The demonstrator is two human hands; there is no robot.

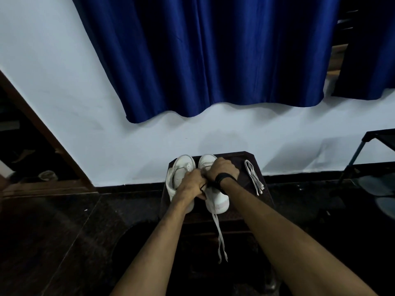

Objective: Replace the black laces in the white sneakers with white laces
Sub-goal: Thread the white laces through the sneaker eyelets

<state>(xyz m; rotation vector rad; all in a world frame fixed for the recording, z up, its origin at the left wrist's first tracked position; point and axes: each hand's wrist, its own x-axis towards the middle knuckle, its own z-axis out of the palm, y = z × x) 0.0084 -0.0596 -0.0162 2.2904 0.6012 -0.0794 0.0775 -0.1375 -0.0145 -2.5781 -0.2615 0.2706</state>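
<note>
Your left hand (191, 181) and right hand (223, 169) both grip at the right sneaker (215, 199), steadying it for lacing; spare white laces (254, 177) wait alongside on the worktop (268, 199).

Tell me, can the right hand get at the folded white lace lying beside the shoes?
Probably yes. The spare lace lies in the open on the stool, just right of the right hand, with nothing on it. But that hand is busy at the right shoe.

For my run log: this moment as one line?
step: lacing right sneaker | both hands: on it | white lace: dangling | spare lace: on stool
</note>
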